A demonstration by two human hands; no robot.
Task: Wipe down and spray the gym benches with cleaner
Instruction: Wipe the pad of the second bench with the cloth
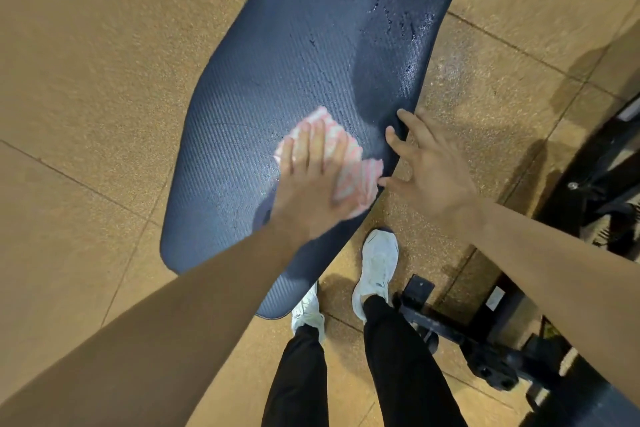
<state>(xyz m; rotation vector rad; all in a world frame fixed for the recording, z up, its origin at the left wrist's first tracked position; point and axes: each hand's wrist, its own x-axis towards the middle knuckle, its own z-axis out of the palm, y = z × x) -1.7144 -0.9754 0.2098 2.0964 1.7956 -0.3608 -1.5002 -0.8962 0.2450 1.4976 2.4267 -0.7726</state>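
My left hand [308, 177] lies flat on the cloth [360, 180], fingers straight and pressing it onto the bench [277, 62], close to its right edge in the near half. My right hand [429, 166] holds nothing; its fingers are spread loose, the tips touching that same right edge just beside the cloth.

I judge the wipe about half done: the left side looks dull, while beads of cleaner [398, 21] sit along the right edge farther up.

Risks I see from here:
- The cloth is only pinned under a flat palm, not gripped. One corner already reaches the right edge, so a stroke that way could push it off onto the floor.
- My right fingertips rest where the bench looks wet. If I lean on them, they could slip.
- If my strokes stay near, the far beads could dry into streaks.

No spray bottle is in view.
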